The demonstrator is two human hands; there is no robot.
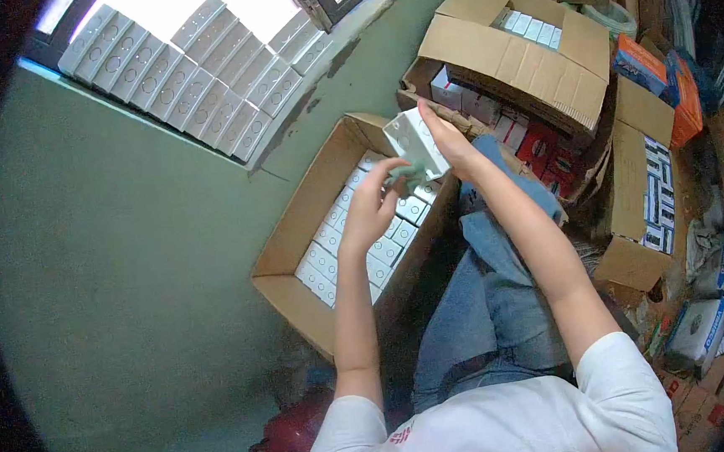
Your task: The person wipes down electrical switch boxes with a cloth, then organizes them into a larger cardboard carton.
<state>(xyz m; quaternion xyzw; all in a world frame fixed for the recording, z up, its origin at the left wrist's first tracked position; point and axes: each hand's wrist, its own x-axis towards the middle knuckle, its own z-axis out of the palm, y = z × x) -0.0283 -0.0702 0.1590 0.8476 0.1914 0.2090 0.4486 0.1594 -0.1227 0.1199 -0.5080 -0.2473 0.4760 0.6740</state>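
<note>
The white box is held up in the air above the open carton, tilted, with its hollow side partly facing the camera. The right hand grips it by its right edge, fingers closed around the rim. The left hand is closed on a green cloth, which is pressed against the lower side of the white box. Below, the carton is packed with rows of small white boxes. Just to its right are the person's jeans. Beyond the hands sits a second carton with its flap open, and red packets lie beside it. More white boxes are lined up on the window ledge
</note>
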